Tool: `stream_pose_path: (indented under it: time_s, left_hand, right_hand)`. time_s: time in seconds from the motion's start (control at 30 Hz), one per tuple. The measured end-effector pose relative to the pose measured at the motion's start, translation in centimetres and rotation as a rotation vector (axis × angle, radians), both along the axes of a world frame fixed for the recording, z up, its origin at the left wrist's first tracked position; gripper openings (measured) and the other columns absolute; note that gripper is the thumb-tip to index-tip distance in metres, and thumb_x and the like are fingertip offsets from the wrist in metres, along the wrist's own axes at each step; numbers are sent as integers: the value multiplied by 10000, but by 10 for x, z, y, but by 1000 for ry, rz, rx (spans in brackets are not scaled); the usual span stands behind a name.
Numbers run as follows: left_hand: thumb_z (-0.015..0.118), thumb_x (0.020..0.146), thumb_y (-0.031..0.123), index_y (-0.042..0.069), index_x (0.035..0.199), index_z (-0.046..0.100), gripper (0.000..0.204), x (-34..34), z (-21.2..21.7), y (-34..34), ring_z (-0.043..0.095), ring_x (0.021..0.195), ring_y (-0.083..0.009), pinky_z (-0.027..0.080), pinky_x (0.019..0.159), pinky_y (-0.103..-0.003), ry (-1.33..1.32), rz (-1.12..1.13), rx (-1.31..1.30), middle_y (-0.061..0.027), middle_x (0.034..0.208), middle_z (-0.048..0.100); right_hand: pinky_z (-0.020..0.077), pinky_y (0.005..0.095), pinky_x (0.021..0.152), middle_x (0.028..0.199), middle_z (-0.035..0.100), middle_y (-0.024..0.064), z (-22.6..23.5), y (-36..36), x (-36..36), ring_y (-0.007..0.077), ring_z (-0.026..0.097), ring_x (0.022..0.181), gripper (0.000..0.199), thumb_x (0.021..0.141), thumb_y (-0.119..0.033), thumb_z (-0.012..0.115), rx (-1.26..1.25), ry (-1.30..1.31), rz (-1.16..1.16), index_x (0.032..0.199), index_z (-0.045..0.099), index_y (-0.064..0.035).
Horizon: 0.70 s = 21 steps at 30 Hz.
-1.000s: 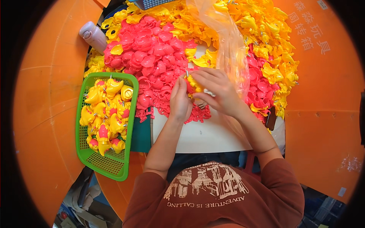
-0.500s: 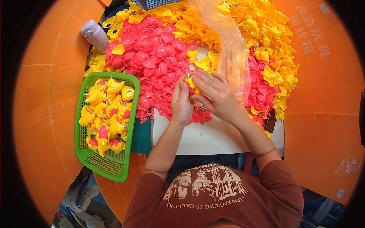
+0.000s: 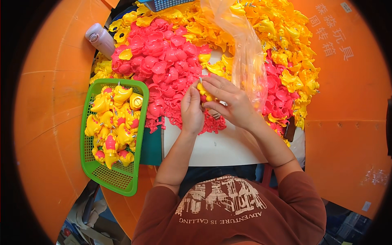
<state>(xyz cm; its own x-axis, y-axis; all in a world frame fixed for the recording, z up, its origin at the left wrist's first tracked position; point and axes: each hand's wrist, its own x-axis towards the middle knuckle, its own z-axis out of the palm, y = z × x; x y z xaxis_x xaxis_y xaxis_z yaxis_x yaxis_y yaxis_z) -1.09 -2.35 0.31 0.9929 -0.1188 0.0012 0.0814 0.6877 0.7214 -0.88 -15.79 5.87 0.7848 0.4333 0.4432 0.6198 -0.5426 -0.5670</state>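
Around us we see orange panels (image 3: 343, 81), then a broad heap of yellow moulded parts (image 3: 296, 30) at the far side of a white tabletop (image 3: 216, 149). We have glossy pink parts (image 3: 161, 59) piled mostly to the left (a smaller patch shows on the right), with a clear plastic bag (image 3: 250, 61) between. At left, a green basket (image 3: 110, 175) holds yellow-and-pink toys (image 3: 111, 143). Our right hand (image 3: 234, 100) curls over and our left hand (image 3: 193, 114) cups a yellow-and-pink piece (image 3: 204, 92), gripped between them near the pink pile; its metal pin (image 3: 200, 80) sticks out.
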Motion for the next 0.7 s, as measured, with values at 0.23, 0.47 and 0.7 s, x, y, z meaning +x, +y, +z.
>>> stream_pose_path:
  time_s: [0.23, 0.47, 0.7]
  left_hand:
    - [354, 987, 225, -22, 1245, 440, 368, 1, 5, -3, 548, 986, -123, 472, 824, -252, 32, -24, -86, -83, 1131, 539]
    - [361, 985, 219, -20, 1248, 439, 364, 0, 3, -2, 554, 997, -137, 474, 833, -261, 28, -3, -60, -88, 1139, 538]
    - [346, 985, 239, -13, 1262, 417, 381, 2, 5, 1, 545, 1052, -183, 471, 880, -309, 29, -31, -122, -114, 1191, 514]
  right_hand:
    - [339, 369, 1018, 1267, 518, 149, -1, -8, 6, 315, 386, 1264, 501, 753, -70, 690, 264, 261, 92, 1225, 529, -19]
    - [329, 366, 1024, 1252, 531, 146, 8, 0, 0, 309, 373, 1274, 472, 760, -51, 680, 221, 295, 9, 1208, 538, -1]
    - [362, 380, 1001, 1281, 492, 178, -1, -4, 6, 334, 385, 1263, 562, 759, -138, 693, 249, 218, 41, 1272, 482, -45]
